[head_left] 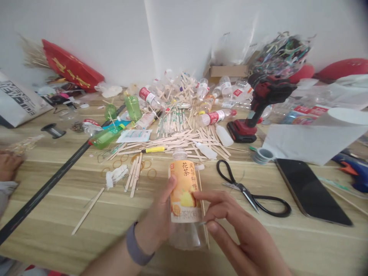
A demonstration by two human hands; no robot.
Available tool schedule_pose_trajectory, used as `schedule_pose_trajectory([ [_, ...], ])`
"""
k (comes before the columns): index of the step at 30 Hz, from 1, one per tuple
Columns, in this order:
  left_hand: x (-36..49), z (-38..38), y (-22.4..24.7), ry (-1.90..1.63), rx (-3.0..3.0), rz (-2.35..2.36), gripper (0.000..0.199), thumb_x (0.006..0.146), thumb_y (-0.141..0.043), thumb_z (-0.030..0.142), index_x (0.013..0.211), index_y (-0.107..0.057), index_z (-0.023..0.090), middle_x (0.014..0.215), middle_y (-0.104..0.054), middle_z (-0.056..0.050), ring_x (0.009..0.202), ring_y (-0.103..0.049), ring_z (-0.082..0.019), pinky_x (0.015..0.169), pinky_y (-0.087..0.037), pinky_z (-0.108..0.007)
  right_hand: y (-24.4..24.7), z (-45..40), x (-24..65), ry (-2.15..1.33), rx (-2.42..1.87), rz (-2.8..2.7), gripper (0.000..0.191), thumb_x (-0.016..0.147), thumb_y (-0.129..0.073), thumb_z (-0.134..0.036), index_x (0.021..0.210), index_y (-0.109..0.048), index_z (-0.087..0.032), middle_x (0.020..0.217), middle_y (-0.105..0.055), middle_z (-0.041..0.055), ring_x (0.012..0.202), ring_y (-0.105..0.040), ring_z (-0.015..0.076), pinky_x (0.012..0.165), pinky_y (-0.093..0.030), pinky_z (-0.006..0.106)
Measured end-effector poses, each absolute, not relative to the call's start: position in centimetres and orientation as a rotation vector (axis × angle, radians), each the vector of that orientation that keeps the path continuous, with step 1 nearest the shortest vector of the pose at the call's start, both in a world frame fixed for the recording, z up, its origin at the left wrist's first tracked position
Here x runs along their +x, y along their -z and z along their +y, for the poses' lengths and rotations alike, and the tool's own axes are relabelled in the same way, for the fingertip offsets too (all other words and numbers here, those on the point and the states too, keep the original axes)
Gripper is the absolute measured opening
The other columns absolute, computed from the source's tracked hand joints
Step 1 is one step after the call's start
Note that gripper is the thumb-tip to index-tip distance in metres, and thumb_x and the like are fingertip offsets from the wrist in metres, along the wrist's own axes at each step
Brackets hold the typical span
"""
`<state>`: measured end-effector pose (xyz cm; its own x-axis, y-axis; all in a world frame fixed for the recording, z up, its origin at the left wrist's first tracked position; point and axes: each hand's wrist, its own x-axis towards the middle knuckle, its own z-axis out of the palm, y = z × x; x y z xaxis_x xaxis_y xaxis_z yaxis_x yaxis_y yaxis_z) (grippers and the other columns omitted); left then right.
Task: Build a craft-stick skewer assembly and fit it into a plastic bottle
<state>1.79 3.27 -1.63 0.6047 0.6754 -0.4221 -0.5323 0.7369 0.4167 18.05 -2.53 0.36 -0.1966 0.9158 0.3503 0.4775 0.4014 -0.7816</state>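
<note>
My left hand (161,214) is wrapped round a clear plastic bottle (185,235) with an orange label (184,191), its uncapped-looking neck pointing away from me. Along the bottle's right side runs a thin wooden stick (206,230). The index finger of my right hand (235,222) touches the label's right edge. Thumb and middle finger are pinched low beside the bottle, at a small thin grey thing I cannot make out. Right of the bottle lie black-handled scissors (244,189), partly spread.
A phone (313,191) lies at right, with a spool (263,155) and a cordless drill (253,107) behind. Flat wooden sticks (184,140) and plastic bottles (217,117) pile up at the back. A black bar (48,184) crosses the left side, near another person's hand (8,165).
</note>
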Motion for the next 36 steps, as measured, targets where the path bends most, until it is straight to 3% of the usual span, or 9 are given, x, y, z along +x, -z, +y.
schedule_pose_trajectory([
  [3,1.5,3.5,1.8,-0.710,0.244,0.603,0.054,0.075,-0.061,0.056,0.093,-0.070,0.007,0.080,-0.073,-0.009,0.071,-0.068,-0.018,0.068,-0.052,-0.027,-1.3,-2.8,18.8,-0.719,-1.371,-1.751,0.015,0.092,-0.049,-0.029,0.081,-0.058,-0.025,0.077,-0.069,0.0013,0.070,-0.067,0.0161,0.060,-0.053,0.023],
  [5,1.4,3.8,1.9,-0.705,0.258,0.562,0.054,0.072,-0.061,0.052,0.097,-0.071,0.006,0.081,-0.074,-0.010,0.069,-0.068,-0.018,0.066,-0.052,-0.026,-1.7,-2.8,19.3,-0.696,-1.485,-1.696,0.018,0.092,-0.049,-0.033,0.078,-0.057,-0.025,0.065,-0.065,-0.0013,0.058,-0.063,0.0147,0.049,-0.049,0.021],
  [9,1.5,4.0,2.0,-0.664,0.229,0.488,0.056,0.071,-0.058,0.051,0.101,-0.071,0.006,0.081,-0.074,-0.010,0.071,-0.068,-0.017,0.067,-0.052,-0.025,-2.5,-2.8,19.7,-0.567,-1.576,-1.686,0.023,0.090,-0.050,-0.036,0.070,-0.054,-0.025,0.059,-0.060,-0.0019,0.051,-0.058,0.0150,0.050,-0.048,0.025],
  [14,1.3,3.5,2.4,-0.602,0.165,0.498,0.067,0.080,-0.048,0.064,0.104,-0.069,0.005,0.081,-0.073,-0.011,0.071,-0.068,-0.017,0.069,-0.052,-0.026,-3.1,-2.9,19.7,-0.367,-1.632,-1.690,0.019,0.087,-0.053,-0.033,0.069,-0.055,-0.027,0.055,-0.057,-0.0030,0.045,-0.052,0.0140,0.045,-0.042,0.026],
  [17,1.1,3.4,2.9,-0.554,0.122,0.454,0.075,0.077,-0.051,0.071,0.106,-0.068,0.004,0.082,-0.073,-0.011,0.070,-0.069,-0.017,0.068,-0.052,-0.026,-3.3,-3.0,19.8,-0.273,-1.672,-1.702,0.018,0.086,-0.054,-0.033,0.069,-0.057,-0.026,0.056,-0.058,-0.0031,0.043,-0.051,0.0133,0.043,-0.041,0.026],
  [22,1.2,3.5,3.3,-0.548,0.104,0.399,0.071,0.074,-0.060,0.067,0.103,-0.068,0.003,0.082,-0.074,-0.012,0.070,-0.070,-0.018,0.066,-0.053,-0.026,-3.6,-3.0,19.8,-0.205,-1.667,-1.705,0.016,0.086,-0.055,-0.030,0.071,-0.057,-0.025,0.060,-0.060,-0.0040,0.048,-0.056,0.0122,0.045,-0.042,0.023],
  [29,1.5,3.2,2.8,-0.541,0.031,0.475,0.075,0.088,-0.035,0.068,0.098,-0.069,0.002,0.079,-0.074,-0.011,0.068,-0.070,-0.019,0.062,-0.053,-0.027,-3.6,-2.6,19.3,-0.219,-1.641,-1.671,0.015,0.087,-0.055,-0.030,0.072,-0.057,-0.026,0.061,-0.061,-0.0035,0.050,-0.057,0.0135,0.047,-0.043,0.025],
  [36,1.5,3.2,3.4,-0.505,0.032,0.445,0.074,0.085,-0.040,0.069,0.098,-0.069,0.003,0.077,-0.074,-0.013,0.066,-0.070,-0.019,0.061,-0.053,-0.026,-3.2,-1.9,19.0,-0.186,-1.599,-1.746,0.014,0.088,-0.054,-0.024,0.074,-0.054,-0.025,0.066,-0.062,-0.0033,0.058,-0.060,0.0133,0.053,-0.045,0.024],
])
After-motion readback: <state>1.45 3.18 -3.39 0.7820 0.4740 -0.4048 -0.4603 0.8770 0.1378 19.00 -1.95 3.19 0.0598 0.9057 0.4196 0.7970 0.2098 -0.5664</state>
